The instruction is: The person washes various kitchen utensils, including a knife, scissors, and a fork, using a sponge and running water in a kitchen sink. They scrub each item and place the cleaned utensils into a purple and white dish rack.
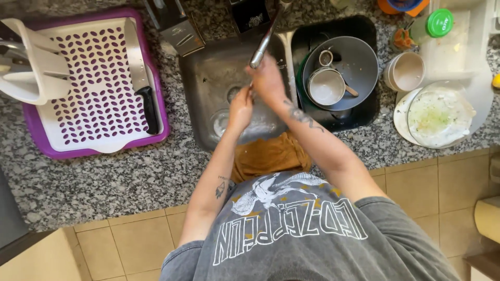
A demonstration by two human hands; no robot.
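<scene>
Both hands over the steel sink [208, 78], under the tap [263, 44]. Left hand [240, 108] and right hand [268, 78] curled together around something small; can't tell what. Knife [141, 78] drying on rack [99, 88]; dirty pan [341, 67] waits alongside.

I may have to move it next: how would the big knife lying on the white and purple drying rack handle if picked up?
The knife looks stiff: a broad metal blade with a black handle. It lies flat on the drying rack, so rolling seems unlikely. If wet from washing, it might be slippery; the handle end looks the safer hold.
</scene>
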